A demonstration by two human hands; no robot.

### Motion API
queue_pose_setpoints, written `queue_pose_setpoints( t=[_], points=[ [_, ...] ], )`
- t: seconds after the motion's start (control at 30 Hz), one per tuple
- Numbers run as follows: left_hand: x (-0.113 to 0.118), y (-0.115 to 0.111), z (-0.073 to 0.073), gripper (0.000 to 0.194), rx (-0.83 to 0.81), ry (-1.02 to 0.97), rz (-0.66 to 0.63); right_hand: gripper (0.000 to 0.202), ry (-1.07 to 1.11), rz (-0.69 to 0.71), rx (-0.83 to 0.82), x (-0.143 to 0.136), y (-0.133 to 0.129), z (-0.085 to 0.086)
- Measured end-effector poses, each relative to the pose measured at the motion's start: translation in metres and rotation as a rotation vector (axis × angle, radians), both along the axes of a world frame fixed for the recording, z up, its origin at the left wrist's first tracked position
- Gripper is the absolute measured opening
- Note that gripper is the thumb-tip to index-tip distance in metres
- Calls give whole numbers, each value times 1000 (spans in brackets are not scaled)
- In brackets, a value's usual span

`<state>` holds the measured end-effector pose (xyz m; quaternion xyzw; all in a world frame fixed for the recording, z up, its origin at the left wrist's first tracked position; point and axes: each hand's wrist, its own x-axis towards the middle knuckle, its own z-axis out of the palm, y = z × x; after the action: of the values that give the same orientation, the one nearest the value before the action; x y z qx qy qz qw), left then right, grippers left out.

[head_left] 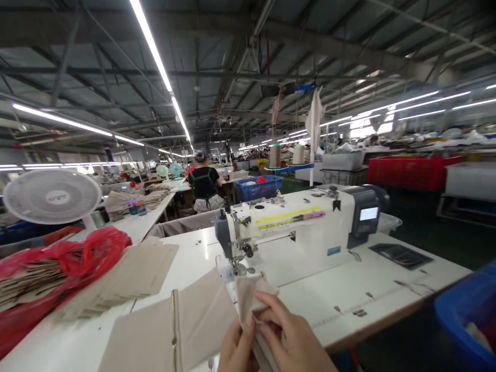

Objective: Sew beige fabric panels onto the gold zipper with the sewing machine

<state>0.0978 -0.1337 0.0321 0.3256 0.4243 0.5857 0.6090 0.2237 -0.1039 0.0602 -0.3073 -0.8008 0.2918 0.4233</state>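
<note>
both hands pinch a folded beige fabric piece point(248, 297), left hand point(237, 347) at 7 o'clock, right hand point(289, 338) at 5, fingers clamped, feeding toward the white sewing machine point(298, 232) at 12.

White industrial sewing machine point(298, 232) stands on the white counter point(380, 289); beige fabric stack point(127, 279) lies left, white fan point(52, 196) behind it.

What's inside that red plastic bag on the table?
The red bag holds a stack of flat beige fabric pieces, showing at its open side. How many, and whatever lies deeper in, is hidden by the plastic.
</note>
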Motion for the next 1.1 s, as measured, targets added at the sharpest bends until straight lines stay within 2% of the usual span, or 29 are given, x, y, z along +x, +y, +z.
queue_pose_setpoints(
  t=[0.1, 0.17, 0.23, 0.33, 0.43, 0.5, 0.57, 0.6, 0.63, 0.7, 0.8, 0.87, 0.93, 1.1],
  points=[
    [-5, -3, 9, 60, -45, -32, -14, 39, 158, 38, -237, -4, -4, 2],
    [-19, -5, 13, 54, -94, -29, 5, 39, 201, -28, -301, 15, 7, 8],
    [-39, -7, 13, 51, -125, 48, 53, 37, 149, -162, -277, 47, 27, 11],
    [-78, -9, 9, 52, -99, 346, 105, 41, -10, -331, -177, 94, 58, -1],
    [-108, -11, 1, 56, 31, 869, 177, 42, -202, -289, -107, 116, 75, -26],
    [-114, -12, -1, 57, 192, 1291, 315, 44, -325, -353, 66, 113, 75, -37],
    [-105, -10, 1, 54, 411, 1653, 404, 42, -405, -488, 314, 98, 71, -38],
    [-95, -7, 2, 52, 525, 1787, 381, 40, -433, -522, 425, 88, 68, -36],
    [-83, -2, 2, 52, 624, 1888, 307, 38, -464, -516, 505, 75, 66, -32],
    [-58, 10, 0, 56, 771, 2011, 117, 38, -540, -353, 567, 50, 64, -28],
    [-39, 27, -13, 67, 829, 2154, -57, 41, -686, -139, 546, 27, 64, -35],
    [-43, 33, -25, 71, 849, 2230, -75, 47, -750, -128, 505, 25, 64, -44],
    [-54, 36, -38, 70, 886, 2278, -35, 51, -782, -171, 495, 30, 64, -50],
    [-71, 38, -56, 59, 959, 2316, 40, 53, -789, -227, 598, 38, 66, -51]
  ],
)
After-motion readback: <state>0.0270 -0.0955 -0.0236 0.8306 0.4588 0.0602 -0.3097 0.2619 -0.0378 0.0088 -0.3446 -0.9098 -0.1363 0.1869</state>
